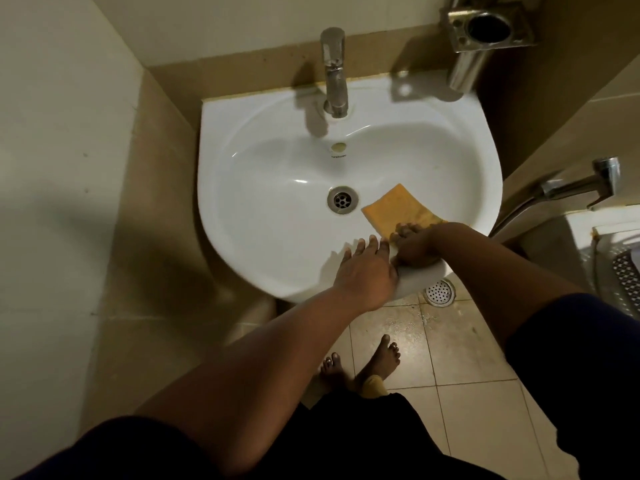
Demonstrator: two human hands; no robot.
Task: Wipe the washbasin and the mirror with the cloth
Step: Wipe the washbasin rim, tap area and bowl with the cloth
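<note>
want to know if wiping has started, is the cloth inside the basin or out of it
Inside, mostly. The orange cloth lies flat on the washbasin slope right of the drain, its near end gripped by the right hand at the rim.

The light was dim and warm, giving the walls and floor (460, 344) a yellow-brown cast. The basin (277, 188) was the brightest area, with small white glints on its glazed inner wall and soft glare along its near rim. Light came from above and somewhat right: the tap (334, 71) threw a dark shadow left and down onto the basin, and the metal holder (485, 32) cast one onto the back ledge. The lower corners sank into near black. Wide-angle distortion bowed the wall edges and stretched the forearms. The left hand (363, 271) and right hand (414, 245) looked slightly soft, and fine detail was smeared throughout.
</note>
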